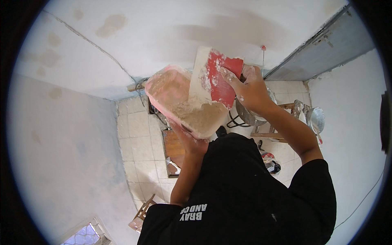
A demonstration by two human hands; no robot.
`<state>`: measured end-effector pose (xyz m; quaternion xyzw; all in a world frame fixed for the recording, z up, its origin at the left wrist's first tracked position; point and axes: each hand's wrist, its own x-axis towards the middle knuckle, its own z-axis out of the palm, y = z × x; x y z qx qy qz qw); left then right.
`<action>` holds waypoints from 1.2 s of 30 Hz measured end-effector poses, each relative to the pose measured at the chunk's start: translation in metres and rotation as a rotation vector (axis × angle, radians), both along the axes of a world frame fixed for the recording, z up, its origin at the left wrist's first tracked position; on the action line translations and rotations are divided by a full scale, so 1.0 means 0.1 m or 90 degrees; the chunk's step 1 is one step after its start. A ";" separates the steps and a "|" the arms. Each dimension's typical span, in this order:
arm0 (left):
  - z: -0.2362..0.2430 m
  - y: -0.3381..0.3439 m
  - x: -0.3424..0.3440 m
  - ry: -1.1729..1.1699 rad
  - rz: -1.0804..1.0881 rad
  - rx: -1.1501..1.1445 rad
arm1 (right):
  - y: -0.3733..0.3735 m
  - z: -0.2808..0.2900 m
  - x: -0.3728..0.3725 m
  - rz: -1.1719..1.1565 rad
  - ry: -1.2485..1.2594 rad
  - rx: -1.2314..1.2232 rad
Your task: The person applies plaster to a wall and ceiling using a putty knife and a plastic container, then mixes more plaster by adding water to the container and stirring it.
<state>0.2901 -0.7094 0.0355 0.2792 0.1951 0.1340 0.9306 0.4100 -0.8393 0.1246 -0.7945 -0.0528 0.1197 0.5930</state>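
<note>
My left hand [191, 140] supports a pink plastic tub [157, 102] from below, its fingers mostly hidden under the base. Beige plaster paste [200, 116] lies heaped at the tub's near end, and a thin smear coats the rest of its inside. My right hand [250, 87] is closed on a wide red plastic spreader [222, 81]. Pale paste covers the spreader's left side, and its lower edge reaches down into the heap. White smudges mark the fingers and thumb of the right hand.
Ahead stands a white wall [163, 32] with damp-looking patches and a cable; a grey door [330, 49] is at the right. Below, on the tiled floor [139, 124], are a brown wooden board [174, 151], a wooden stool [143, 214], and a metal bowl [316, 118] by a wooden frame.
</note>
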 end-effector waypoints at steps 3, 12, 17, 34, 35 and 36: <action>-0.24 0.03 -0.03 -0.040 0.098 0.684 | -0.04 0.20 -0.02 0.138 -0.271 -0.095; -0.13 0.04 -0.01 -0.179 -0.068 -0.003 | -0.10 0.24 -0.01 0.378 -0.614 0.036; -0.21 0.05 -0.04 -0.131 -0.029 0.231 | -0.06 0.15 -0.02 0.251 -0.668 -0.049; 0.15 0.04 -0.03 -0.136 -0.055 0.099 | -0.13 0.51 -0.15 0.406 -0.325 -0.176; 0.17 0.04 -0.02 -0.134 -0.048 0.135 | -0.11 0.58 -0.14 0.340 -0.410 -0.172; 0.19 0.02 -0.02 -0.131 -0.040 0.170 | -0.09 0.60 -0.13 0.306 -0.453 -0.167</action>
